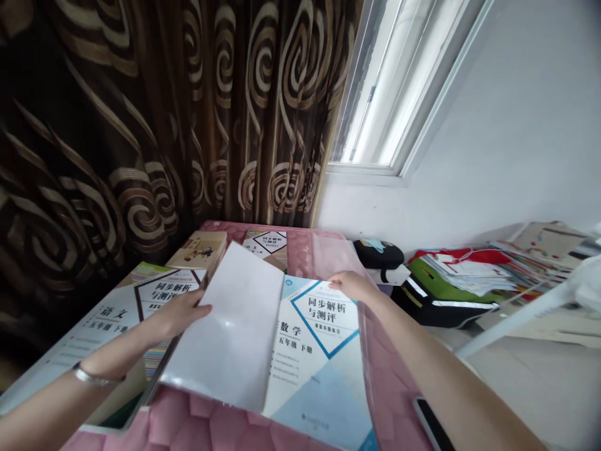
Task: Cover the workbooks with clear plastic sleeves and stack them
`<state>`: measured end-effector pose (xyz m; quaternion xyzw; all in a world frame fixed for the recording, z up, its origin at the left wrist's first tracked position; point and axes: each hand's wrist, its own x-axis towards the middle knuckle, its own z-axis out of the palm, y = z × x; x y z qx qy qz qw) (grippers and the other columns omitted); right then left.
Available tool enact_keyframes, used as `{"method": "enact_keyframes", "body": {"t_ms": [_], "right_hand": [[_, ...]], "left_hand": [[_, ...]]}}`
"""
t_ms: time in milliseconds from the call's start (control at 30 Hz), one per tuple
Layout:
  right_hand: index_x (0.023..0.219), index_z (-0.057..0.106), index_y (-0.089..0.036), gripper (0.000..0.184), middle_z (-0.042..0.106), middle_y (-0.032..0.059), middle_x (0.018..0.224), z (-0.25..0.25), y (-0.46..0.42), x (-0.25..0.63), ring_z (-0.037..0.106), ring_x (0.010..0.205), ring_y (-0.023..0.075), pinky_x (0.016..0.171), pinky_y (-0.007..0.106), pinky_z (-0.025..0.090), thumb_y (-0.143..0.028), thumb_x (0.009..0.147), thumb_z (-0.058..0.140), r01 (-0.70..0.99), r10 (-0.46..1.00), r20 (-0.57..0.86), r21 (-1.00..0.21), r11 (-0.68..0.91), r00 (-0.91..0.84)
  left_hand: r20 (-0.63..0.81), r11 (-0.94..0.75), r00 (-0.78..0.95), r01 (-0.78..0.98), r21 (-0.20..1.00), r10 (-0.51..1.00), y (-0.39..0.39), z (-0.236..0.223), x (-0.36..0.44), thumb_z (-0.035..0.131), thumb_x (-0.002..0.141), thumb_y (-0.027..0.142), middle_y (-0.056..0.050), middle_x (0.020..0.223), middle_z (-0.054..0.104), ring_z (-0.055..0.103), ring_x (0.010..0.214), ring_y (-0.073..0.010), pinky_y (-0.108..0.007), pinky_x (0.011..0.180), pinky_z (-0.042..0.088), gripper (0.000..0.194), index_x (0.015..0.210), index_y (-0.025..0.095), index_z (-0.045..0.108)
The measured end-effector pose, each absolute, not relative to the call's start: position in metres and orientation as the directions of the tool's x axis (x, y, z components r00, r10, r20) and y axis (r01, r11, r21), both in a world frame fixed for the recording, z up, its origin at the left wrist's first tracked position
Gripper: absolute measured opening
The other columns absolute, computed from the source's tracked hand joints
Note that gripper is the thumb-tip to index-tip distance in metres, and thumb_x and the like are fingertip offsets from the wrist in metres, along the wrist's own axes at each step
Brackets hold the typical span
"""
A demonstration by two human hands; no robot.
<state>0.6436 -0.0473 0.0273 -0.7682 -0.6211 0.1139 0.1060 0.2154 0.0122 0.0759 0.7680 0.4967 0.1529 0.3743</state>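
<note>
A blue-and-white workbook (323,369) with Chinese print lies on the pink table covering. Along its left side, a glossy white sheet (230,332) stands tilted up. My left hand (181,313) pinches the outer edge of that sheet, thumb on the near face and the other fingers behind. My right hand (352,285) has its fingers closed at the workbook's top right corner. Clear plastic film (369,357) shows along the book's right edge. Left of the white sheet, partly under my left arm, lies a larger-looking white-and-green workbook (113,332).
A tan book (197,249) and another workbook (270,244) lie toward the back of the pink table covering (216,429). A phone (432,423) is at the front right. Beyond stand a black case (378,255), a green-and-black bag (434,288), stacked papers and a white pole (521,319).
</note>
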Motion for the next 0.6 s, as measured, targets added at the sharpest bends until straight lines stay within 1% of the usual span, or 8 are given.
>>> {"method": "enact_keyframes", "body": {"t_ms": [67, 133, 267, 333, 367, 433, 500, 600], "right_hand": [[0.094, 0.076, -0.025, 0.022, 0.073, 0.0048, 0.099, 0.02, -0.03, 0.627, 0.064, 0.084, 0.0178, 0.073, 0.025, 0.04, -0.026, 0.087, 0.055, 0.942, 0.982, -0.049, -0.277, -0.189, 0.183], [0.093, 0.075, -0.024, 0.02, 0.073, 0.0067, 0.099, 0.012, -0.023, 0.611, 0.063, 0.09, 0.02, 0.079, 0.029, 0.04, -0.026, 0.086, 0.057, 0.951, 0.98, -0.022, -0.239, -0.195, 0.195], [0.103, 0.072, -0.02, 0.029, 0.068, 0.014, 0.11, -0.003, -0.031, 0.578, 0.054, 0.112, 0.0268, 0.096, 0.04, 0.032, -0.016, 0.089, 0.048, 0.957, 0.965, 0.1, -0.186, -0.222, 0.243], [0.113, 0.068, -0.021, 0.034, 0.064, 0.0139, 0.119, -0.014, -0.04, 0.558, 0.05, 0.117, 0.0275, 0.099, 0.042, 0.032, -0.015, 0.09, 0.045, 0.947, 0.95, 0.173, -0.235, -0.218, 0.261], [0.114, 0.068, -0.021, 0.033, 0.063, 0.0133, 0.119, -0.022, -0.044, 0.546, 0.051, 0.116, 0.0272, 0.099, 0.042, 0.033, -0.018, 0.089, 0.046, 0.922, 0.935, 0.218, -0.332, -0.198, 0.279], [0.115, 0.067, -0.02, 0.032, 0.064, 0.0114, 0.117, -0.038, -0.052, 0.519, 0.054, 0.114, 0.0245, 0.101, 0.038, 0.037, -0.024, 0.089, 0.048, 0.804, 0.931, 0.254, -0.591, -0.065, 0.262], [0.125, 0.06, -0.02, 0.04, 0.06, 0.0105, 0.127, -0.052, -0.06, 0.488, 0.053, 0.118, 0.0236, 0.102, 0.038, 0.04, -0.037, 0.091, 0.046, 0.577, 0.934, 0.246, -0.815, 0.055, 0.259], [0.138, 0.048, -0.02, 0.06, 0.047, 0.0094, 0.143, -0.062, -0.069, 0.444, 0.042, 0.132, 0.0233, 0.11, 0.04, 0.034, -0.056, 0.09, 0.043, 0.292, 0.951, 0.19, -0.949, 0.115, 0.242]], "left_hand": [[-0.226, -0.055, 0.418, 0.562, 0.825, 0.88, 0.0, 0.072, 0.209, 0.066, 0.061, 0.046, 0.0, 0.066, 0.068, 0.063, 0.064, -0.0221, -0.025, 0.054, 0.042, 0.029, 0.074, 0.02, 0.065], [-0.305, 0.098, 0.385, 0.472, 0.876, 0.871, -0.007, 0.07, 0.206, 0.071, 0.057, 0.044, 0.001, 0.061, 0.065, 0.06, 0.056, -0.0188, -0.023, 0.048, 0.039, 0.032, 0.073, 0.018, 0.064], [-0.357, 0.279, 0.358, 0.252, 0.927, 0.863, -0.013, 0.067, 0.209, 0.077, 0.054, 0.04, -0.003, 0.067, 0.07, 0.063, 0.058, -0.0188, -0.025, 0.052, 0.045, 0.038, 0.08, 0.015, 0.065], [-0.373, 0.335, 0.363, 0.166, 0.928, 0.854, -0.016, 0.067, 0.212, 0.079, 0.054, 0.037, -0.004, 0.072, 0.072, 0.066, 0.061, -0.0201, -0.027, 0.055, 0.049, 0.04, 0.085, 0.015, 0.066], [-0.38, 0.358, 0.366, 0.131, 0.925, 0.85, -0.017, 0.068, 0.214, 0.08, 0.054, 0.035, -0.004, 0.073, 0.073, 0.067, 0.062, -0.0204, -0.027, 0.056, 0.05, 0.041, 0.087, 0.016, 0.066], [-0.388, 0.39, 0.362, 0.072, 0.918, 0.847, -0.023, 0.072, 0.219, 0.081, 0.055, 0.033, -0.003, 0.073, 0.073, 0.067, 0.062, -0.0201, -0.028, 0.058, 0.052, 0.041, 0.089, 0.017, 0.065], [-0.395, 0.41, 0.353, 0.035, 0.911, 0.848, -0.029, 0.077, 0.226, 0.08, 0.058, 0.033, -0.003, 0.073, 0.073, 0.068, 0.061, -0.0203, -0.029, 0.058, 0.053, 0.04, 0.091, 0.017, 0.064], [-0.428, 0.453, 0.363, 0.019, 0.891, 0.828, -0.041, 0.079, 0.242, 0.071, 0.068, 0.042, -0.005, 0.075, 0.073, 0.069, 0.066, -0.0243, -0.033, 0.059, 0.055, 0.038, 0.096, 0.017, 0.065]]}}
